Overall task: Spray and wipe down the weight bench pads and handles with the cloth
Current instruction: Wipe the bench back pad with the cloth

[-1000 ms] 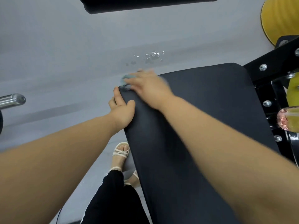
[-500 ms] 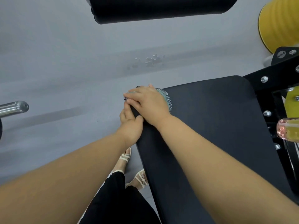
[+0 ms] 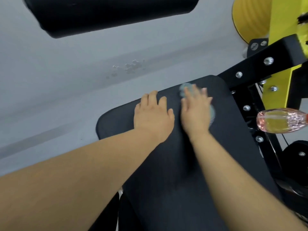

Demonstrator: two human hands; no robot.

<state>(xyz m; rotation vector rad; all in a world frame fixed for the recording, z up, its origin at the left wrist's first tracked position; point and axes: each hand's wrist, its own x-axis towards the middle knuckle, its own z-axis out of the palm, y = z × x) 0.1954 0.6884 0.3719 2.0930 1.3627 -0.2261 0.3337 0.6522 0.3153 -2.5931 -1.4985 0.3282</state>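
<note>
The black bench pad [image 3: 166, 164] fills the lower middle of the view. My left hand [image 3: 153, 114] lies flat on its far left part, fingers spread, holding nothing. Close to the right of it, my right hand [image 3: 195, 112] presses a pale blue-green cloth [image 3: 212, 114] flat against the pad near its far end; the cloth shows only at the fingertips and at the hand's right edge, and it is blurred. A clear pink spray bottle [image 3: 281, 120] with yellow liquid lies on its side on the black frame at the right.
A black roller pad [image 3: 108, 14] crosses the top of the view. A black bolted frame [image 3: 260, 64] and yellow machine parts [image 3: 281, 47] stand at the right. A patch of droplets [image 3: 131, 67] sits on the grey floor beyond the pad.
My right hand has slid the cloth from the pad's far left corner rightward across the far end. My left hand left the pad's left edge and now lies flat on top.
</note>
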